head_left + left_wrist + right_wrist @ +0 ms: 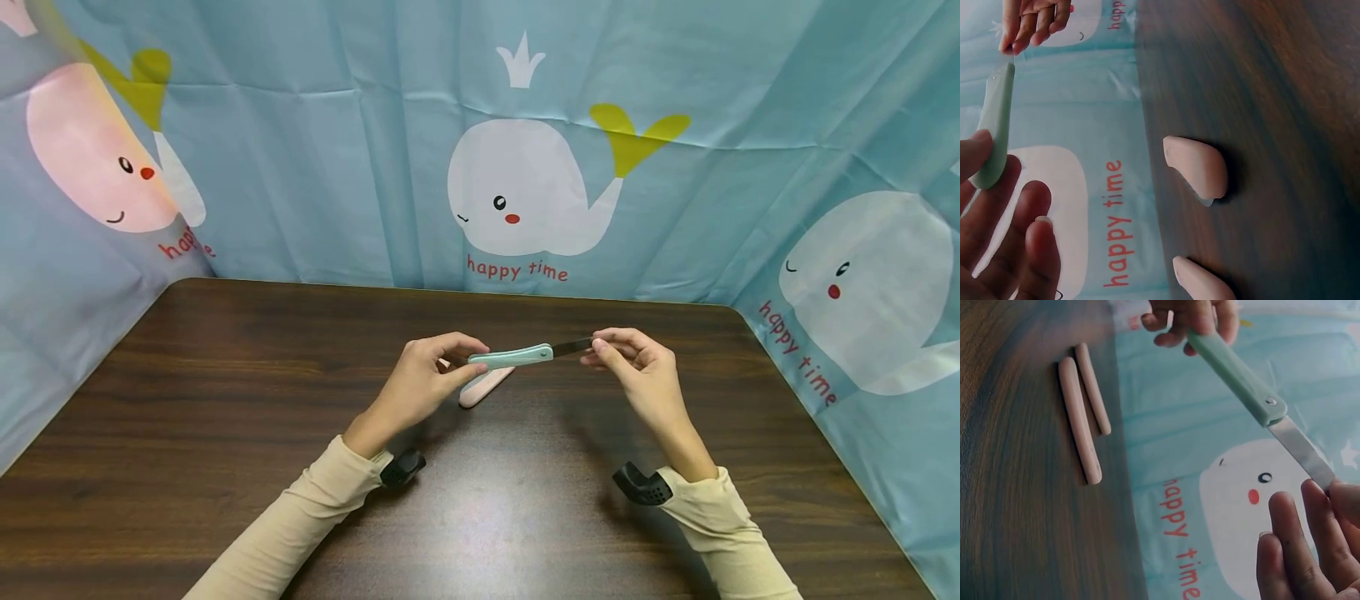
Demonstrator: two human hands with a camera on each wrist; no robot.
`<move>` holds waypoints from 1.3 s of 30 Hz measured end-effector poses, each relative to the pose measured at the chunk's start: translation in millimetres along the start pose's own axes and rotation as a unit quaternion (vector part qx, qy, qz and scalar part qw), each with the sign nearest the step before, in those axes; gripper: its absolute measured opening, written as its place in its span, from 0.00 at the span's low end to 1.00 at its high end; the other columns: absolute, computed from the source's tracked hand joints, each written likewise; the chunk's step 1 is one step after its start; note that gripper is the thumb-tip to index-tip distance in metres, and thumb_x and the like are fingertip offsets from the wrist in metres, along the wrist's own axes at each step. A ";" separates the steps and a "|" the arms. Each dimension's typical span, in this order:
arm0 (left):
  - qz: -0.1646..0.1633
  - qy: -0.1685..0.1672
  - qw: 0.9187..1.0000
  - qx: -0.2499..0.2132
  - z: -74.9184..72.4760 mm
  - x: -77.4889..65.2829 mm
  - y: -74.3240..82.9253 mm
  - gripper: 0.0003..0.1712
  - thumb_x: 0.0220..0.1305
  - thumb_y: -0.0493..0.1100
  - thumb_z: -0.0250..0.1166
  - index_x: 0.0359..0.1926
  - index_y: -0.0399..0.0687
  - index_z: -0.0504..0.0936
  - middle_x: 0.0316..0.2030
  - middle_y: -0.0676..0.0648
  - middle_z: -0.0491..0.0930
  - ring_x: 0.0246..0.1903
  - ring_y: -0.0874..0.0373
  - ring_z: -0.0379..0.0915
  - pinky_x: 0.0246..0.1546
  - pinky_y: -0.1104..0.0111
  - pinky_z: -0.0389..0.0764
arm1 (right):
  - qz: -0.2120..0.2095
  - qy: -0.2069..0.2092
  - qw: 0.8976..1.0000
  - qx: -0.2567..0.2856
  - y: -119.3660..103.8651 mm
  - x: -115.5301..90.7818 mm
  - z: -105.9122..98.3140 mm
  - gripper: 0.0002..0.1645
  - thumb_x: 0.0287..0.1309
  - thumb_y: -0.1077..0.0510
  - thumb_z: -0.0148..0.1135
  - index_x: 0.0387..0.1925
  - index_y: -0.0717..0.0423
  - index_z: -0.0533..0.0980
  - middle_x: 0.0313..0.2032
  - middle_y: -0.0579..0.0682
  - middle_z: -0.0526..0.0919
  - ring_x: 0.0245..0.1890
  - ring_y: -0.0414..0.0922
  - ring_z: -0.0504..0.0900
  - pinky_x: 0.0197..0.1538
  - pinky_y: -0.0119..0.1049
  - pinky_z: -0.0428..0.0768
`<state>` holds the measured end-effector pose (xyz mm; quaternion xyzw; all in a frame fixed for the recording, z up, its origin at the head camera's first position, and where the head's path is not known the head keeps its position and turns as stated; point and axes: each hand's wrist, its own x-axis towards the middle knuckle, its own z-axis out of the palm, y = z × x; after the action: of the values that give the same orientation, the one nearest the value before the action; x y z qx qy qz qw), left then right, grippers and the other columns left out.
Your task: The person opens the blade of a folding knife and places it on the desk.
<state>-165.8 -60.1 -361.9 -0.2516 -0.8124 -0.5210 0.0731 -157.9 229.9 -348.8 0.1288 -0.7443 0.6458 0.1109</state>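
**Unfolded knife [532, 354] held at both ends, clear of the worktop [187, 433]**

The knife lies a little right of the frame's centre in the head view, its pale green handle [512, 357] to the left and its metal blade [572, 347] to the right, rising slightly toward the right. The left hand [420, 375] comes up from the lower left, wrist angled inward, thumb and fingertips pinching the handle's end; its other fingers are bent loosely and apart from the handle (the left wrist view shows them best). The right hand [641, 362] leans in from the lower right, pinching the blade near its tip between thumb and fingertip, the remaining fingers curved beside it. Both forearms, in beige sleeves [322, 492], slant inward from the bottom corners, a black wrist device [402, 468] on each. Two pink handles [1080, 422] lie close together on the worktop, upper left in the right wrist view. A blue whale-print curtain [300, 183] fills the upper frame.
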 end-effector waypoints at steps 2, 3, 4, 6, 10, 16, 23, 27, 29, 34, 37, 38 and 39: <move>-0.002 -0.013 1.000 0.012 2.4 -1.1 -1.4 0.11 0.59 0.39 0.72 0.43 0.47 0.86 0.29 0.50 0.84 0.26 0.64 0.74 0.29 0.71 0.78 | 0.008 -0.007 1.000 -0.001 1.7 0.8 -2.0 0.06 0.66 0.65 0.61 0.44 0.59 0.80 0.32 0.39 0.89 0.32 0.36 0.88 0.43 0.32 0.85; -0.004 -0.020 1.000 0.018 3.8 -1.5 -1.8 0.11 0.59 0.39 0.72 0.43 0.46 0.86 0.29 0.50 0.84 0.25 0.64 0.74 0.29 0.72 0.77 | 0.012 -0.011 1.000 -0.004 2.8 1.1 -3.4 0.07 0.66 0.65 0.61 0.44 0.58 0.80 0.33 0.40 0.89 0.32 0.36 0.88 0.42 0.33 0.85; -0.007 -0.029 0.999 0.026 5.4 -2.1 -2.5 0.11 0.58 0.40 0.73 0.43 0.46 0.86 0.28 0.50 0.84 0.25 0.64 0.73 0.29 0.73 0.76 | 0.015 -0.016 1.000 -0.008 4.0 1.5 -4.8 0.07 0.66 0.64 0.61 0.44 0.56 0.80 0.33 0.40 0.89 0.32 0.36 0.88 0.42 0.33 0.85; -0.010 -0.042 0.998 0.049 9.2 -2.9 -3.8 0.11 0.58 0.41 0.73 0.43 0.46 0.86 0.28 0.51 0.83 0.23 0.65 0.72 0.28 0.75 0.74 | 0.019 -0.025 0.999 -0.016 6.6 2.3 -7.7 0.07 0.66 0.64 0.61 0.44 0.56 0.80 0.33 0.40 0.89 0.32 0.36 0.88 0.42 0.34 0.85; -0.016 -0.056 0.994 0.087 16.2 -4.1 -3.2 0.11 0.58 0.43 0.73 0.42 0.47 0.86 0.24 0.53 0.81 0.20 0.66 0.70 0.25 0.75 0.72 | 0.020 -0.031 0.999 -0.034 10.8 3.9 -11.4 0.07 0.67 0.64 0.60 0.45 0.57 0.79 0.33 0.39 0.89 0.32 0.36 0.88 0.42 0.34 0.85; -0.019 -0.057 0.993 0.104 27.1 -3.7 0.6 0.09 0.60 0.41 0.72 0.40 0.46 0.85 0.23 0.55 0.80 0.20 0.67 0.70 0.27 0.76 0.72 | 0.045 -0.014 0.998 -0.033 15.0 7.3 -15.4 0.09 0.66 0.65 0.61 0.47 0.61 0.74 0.32 0.36 0.87 0.31 0.34 0.87 0.40 0.28 0.84; -0.052 -0.095 0.988 0.108 42.4 0.7 6.7 0.10 0.61 0.39 0.70 0.44 0.45 0.85 0.28 0.52 0.87 0.25 0.64 0.79 0.29 0.74 0.74 | 0.098 0.025 0.991 -0.083 21.3 16.3 -20.4 0.20 0.65 0.59 0.64 0.50 0.69 0.70 0.29 0.29 0.86 0.29 0.32 0.87 0.38 0.27 0.84; -0.071 -0.119 0.982 0.125 52.7 7.0 7.7 0.08 0.62 0.41 0.70 0.42 0.45 0.84 0.29 0.52 0.87 0.28 0.64 0.80 0.32 0.72 0.74 | 0.115 0.029 0.986 -0.115 26.3 21.8 -25.3 0.23 0.64 0.56 0.65 0.52 0.69 0.70 0.26 0.25 0.84 0.28 0.31 0.86 0.38 0.27 0.83; -0.077 -0.128 0.980 0.133 57.9 10.7 6.9 0.08 0.63 0.41 0.69 0.41 0.45 0.84 0.29 0.52 0.87 0.28 0.64 0.79 0.32 0.72 0.73 | 0.122 0.029 0.985 -0.122 29.1 24.4 -27.7 0.25 0.64 0.55 0.65 0.53 0.69 0.71 0.26 0.25 0.84 0.28 0.32 0.86 0.37 0.27 0.83; -0.093 -0.138 0.975 0.148 68.7 19.2 4.7 0.08 0.63 0.42 0.69 0.42 0.45 0.84 0.30 0.52 0.86 0.29 0.63 0.78 0.33 0.72 0.73 | 0.134 0.027 0.982 -0.127 37.7 30.5 -33.5 0.26 0.65 0.54 0.65 0.54 0.69 0.71 0.25 0.25 0.84 0.28 0.32 0.87 0.37 0.28 0.83; -0.102 -0.148 0.971 0.159 74.2 22.7 3.6 0.09 0.64 0.42 0.68 0.43 0.45 0.84 0.32 0.51 0.85 0.31 0.61 0.77 0.33 0.71 0.73 | 0.146 0.028 0.981 -0.127 43.8 33.5 -36.4 0.26 0.65 0.54 0.64 0.55 0.68 0.70 0.24 0.25 0.84 0.27 0.31 0.86 0.37 0.28 0.83; -0.105 -0.152 0.969 0.164 75.9 23.5 3.4 0.08 0.64 0.42 0.68 0.44 0.46 0.84 0.32 0.51 0.85 0.32 0.61 0.77 0.34 0.71 0.73 | 0.151 0.029 0.980 -0.127 45.8 34.2 -36.9 0.26 0.65 0.54 0.64 0.56 0.67 0.70 0.24 0.25 0.84 0.27 0.31 0.86 0.37 0.28 0.83; -0.107 -0.156 0.967 0.170 77.4 24.1 3.3 0.08 0.65 0.42 0.68 0.44 0.46 0.83 0.32 0.51 0.85 0.32 0.61 0.76 0.34 0.71 0.73 | 0.155 0.029 0.979 -0.128 48.1 34.9 -37.3 0.26 0.66 0.54 0.64 0.56 0.67 0.70 0.24 0.26 0.84 0.26 0.31 0.86 0.36 0.28 0.83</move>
<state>-173.9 17.4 -384.6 -0.2249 -0.9125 -0.3346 -0.0690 -207.0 271.5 -376.8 -0.0221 -0.8283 0.5579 0.0462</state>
